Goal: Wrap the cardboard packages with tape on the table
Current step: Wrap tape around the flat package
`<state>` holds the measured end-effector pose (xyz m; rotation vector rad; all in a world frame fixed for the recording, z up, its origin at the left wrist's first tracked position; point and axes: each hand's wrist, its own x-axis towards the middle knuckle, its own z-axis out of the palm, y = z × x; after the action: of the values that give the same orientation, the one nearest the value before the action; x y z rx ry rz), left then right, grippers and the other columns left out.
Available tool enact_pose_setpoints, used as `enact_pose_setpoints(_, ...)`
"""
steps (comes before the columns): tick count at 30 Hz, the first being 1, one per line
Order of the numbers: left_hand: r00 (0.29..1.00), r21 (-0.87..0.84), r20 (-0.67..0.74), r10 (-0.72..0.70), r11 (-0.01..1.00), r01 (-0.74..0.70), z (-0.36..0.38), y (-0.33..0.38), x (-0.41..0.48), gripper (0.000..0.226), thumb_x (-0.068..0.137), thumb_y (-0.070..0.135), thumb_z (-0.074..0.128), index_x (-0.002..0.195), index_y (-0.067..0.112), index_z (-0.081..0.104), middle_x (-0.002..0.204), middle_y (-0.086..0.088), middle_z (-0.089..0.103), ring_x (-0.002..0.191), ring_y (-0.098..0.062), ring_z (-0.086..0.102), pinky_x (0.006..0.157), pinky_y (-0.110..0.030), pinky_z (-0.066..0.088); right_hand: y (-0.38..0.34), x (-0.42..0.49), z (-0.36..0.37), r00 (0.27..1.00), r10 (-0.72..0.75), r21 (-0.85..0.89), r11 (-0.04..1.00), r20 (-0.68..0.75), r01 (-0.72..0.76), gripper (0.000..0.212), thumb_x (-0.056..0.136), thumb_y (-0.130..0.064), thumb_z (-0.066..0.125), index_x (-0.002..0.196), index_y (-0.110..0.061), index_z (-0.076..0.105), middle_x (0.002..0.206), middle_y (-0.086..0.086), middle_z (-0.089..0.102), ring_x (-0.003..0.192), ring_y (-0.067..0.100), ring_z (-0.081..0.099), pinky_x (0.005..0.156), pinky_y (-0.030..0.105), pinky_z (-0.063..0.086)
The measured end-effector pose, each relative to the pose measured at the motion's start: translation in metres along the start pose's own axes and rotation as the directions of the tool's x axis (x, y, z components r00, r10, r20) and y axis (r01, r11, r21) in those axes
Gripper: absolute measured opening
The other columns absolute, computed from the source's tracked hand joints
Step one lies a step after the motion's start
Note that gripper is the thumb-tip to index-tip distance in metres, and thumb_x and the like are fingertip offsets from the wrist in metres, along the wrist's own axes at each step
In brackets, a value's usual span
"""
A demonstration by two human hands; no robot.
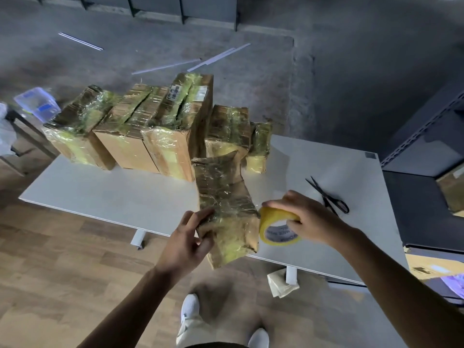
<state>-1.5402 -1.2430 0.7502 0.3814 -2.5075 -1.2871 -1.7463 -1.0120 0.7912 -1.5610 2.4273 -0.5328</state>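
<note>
A long cardboard package [226,204], shiny with yellowish tape, lies across the front edge of the white table [113,192] and juts past it. My left hand [188,239] grips its near left side, fingers curled round the edge. My right hand [301,214] holds a yellow tape roll [276,229] pressed against the package's right side. Several taped cardboard packages [150,126] stand in a row at the table's back.
Black scissors [329,197] lie on the table to the right of my right hand. A dark metal shelf [426,146] stands at the right. A clear plastic box [37,102] sits at the far left. Folded paper [281,285] lies on the wooden floor under the table.
</note>
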Motion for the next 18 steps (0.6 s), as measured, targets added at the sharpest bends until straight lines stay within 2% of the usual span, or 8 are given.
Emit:
enact_pose_setpoints(3, 0.999, -0.111, -0.039, -0.008, 0.994, 0.003, 0.018, -0.01, -0.008, 0.052, 0.084, 0.012, 0.056, 0.133, 0.028, 0.047, 0.116, 0.004, 0.054, 0.1, -0.003, 0.059, 0.066, -0.013, 0.051, -0.003, 0.005, 0.002, 0.999, -0.025, -0.016, 1.0, -0.035, 0.024, 0.07, 0.069, 0.009, 0.062, 0.123, -0.037, 0.061, 0.092, -0.001, 0.049, 0.069, 0.014, 0.051, 0.055, 0.014, 0.032)
enact_pose_setpoints(6, 0.997, -0.141, -0.031, -0.076, 0.988, 0.07, 0.031, -0.028, -0.009, 0.06, 0.086, -0.001, 0.055, 0.128, 0.04, 0.041, 0.126, 0.0, 0.054, 0.111, -0.013, 0.06, 0.079, -0.013, 0.049, -0.009, 0.013, 0.012, 0.996, -0.086, -0.1, 0.991, 0.011, 0.087, 0.069, 0.063, 0.009, 0.068, 0.12, -0.029, 0.066, 0.088, 0.004, 0.05, 0.067, 0.018, 0.05, 0.055, 0.024, 0.041)
enact_pose_setpoints(8, 0.998, 0.045, -0.036, -0.044, 0.998, 0.046, 0.032, -0.033, -0.006, 0.065, 0.083, -0.001, 0.061, 0.131, 0.038, 0.041, 0.129, -0.002, 0.051, 0.107, -0.02, 0.063, 0.082, -0.021, 0.052, -0.012, 0.019, 0.019, 0.996, -0.088, -0.143, 0.986, -0.007, 0.086, 0.067, 0.059, 0.01, 0.071, 0.114, -0.027, 0.068, 0.083, 0.005, 0.049, 0.066, 0.022, 0.052, 0.053, 0.03, 0.047)
enact_pose_setpoints(9, 0.998, 0.206, -0.056, 0.021, 0.978, -0.01, 0.031, -0.032, -0.003, 0.064, 0.08, 0.004, 0.065, 0.133, 0.031, 0.043, 0.133, -0.008, 0.049, 0.111, -0.026, 0.062, 0.085, -0.031, 0.055, -0.012, 0.022, 0.02, 0.996, -0.09, -0.161, 0.983, -0.022, 0.085, 0.065, 0.057, 0.01, 0.072, 0.111, -0.025, 0.07, 0.081, 0.005, 0.049, 0.065, 0.023, 0.052, 0.052, 0.031, 0.047)
enact_pose_setpoints(11, 0.979, 0.557, -0.032, 0.2, 0.817, -0.149, 0.031, -0.021, 0.003, 0.066, 0.074, 0.021, 0.066, 0.135, 0.011, 0.044, 0.141, -0.022, 0.043, 0.13, -0.039, 0.045, 0.096, -0.054, 0.048, -0.014, 0.025, 0.023, 0.992, -0.122, -0.212, 0.971, -0.023, 0.114, 0.061, 0.054, 0.01, 0.074, 0.106, -0.022, 0.072, 0.077, 0.005, 0.049, 0.063, 0.025, 0.052, 0.051, 0.03, 0.043)
enact_pose_setpoints(12, 0.965, 0.627, 0.012, 0.261, 0.75, -0.211, 0.035, -0.014, 0.007, 0.073, 0.072, 0.025, 0.067, 0.137, 0.006, 0.041, 0.145, -0.024, 0.04, 0.136, -0.04, 0.035, 0.102, -0.059, 0.04, -0.015, 0.025, 0.024, 0.991, -0.135, -0.234, 0.964, -0.017, 0.128, 0.06, 0.052, 0.009, 0.076, 0.104, -0.021, 0.073, 0.076, 0.005, 0.05, 0.062, 0.024, 0.052, 0.051, 0.029, 0.04)
enact_pose_setpoints(15, 0.94, 0.646, 0.121, 0.32, 0.693, -0.319, 0.051, -0.002, 0.018, 0.093, 0.066, 0.019, 0.081, 0.144, 0.008, 0.031, 0.146, -0.021, 0.042, 0.138, -0.036, 0.036, 0.105, -0.059, 0.038, -0.021, 0.023, 0.029, 0.991, -0.132, -0.246, 0.961, -0.014, 0.124, 0.059, 0.048, 0.004, 0.082, 0.101, -0.021, 0.074, 0.075, 0.004, 0.05, 0.062, 0.022, 0.053, 0.051, 0.026, 0.037)
enact_pose_setpoints(18, 0.937, 0.626, 0.059, 0.345, 0.718, -0.303, 0.06, -0.011, 0.022, 0.081, 0.073, 0.003, 0.079, 0.142, 0.011, 0.037, 0.139, -0.02, 0.052, 0.129, -0.036, 0.049, 0.101, -0.057, 0.043, -0.023, 0.023, 0.035, 0.992, -0.12, -0.239, 0.965, -0.033, 0.108, 0.063, 0.047, 0.004, 0.082, 0.104, -0.021, 0.072, 0.076, 0.005, 0.051, 0.061, 0.023, 0.053, 0.049, 0.028, 0.042)
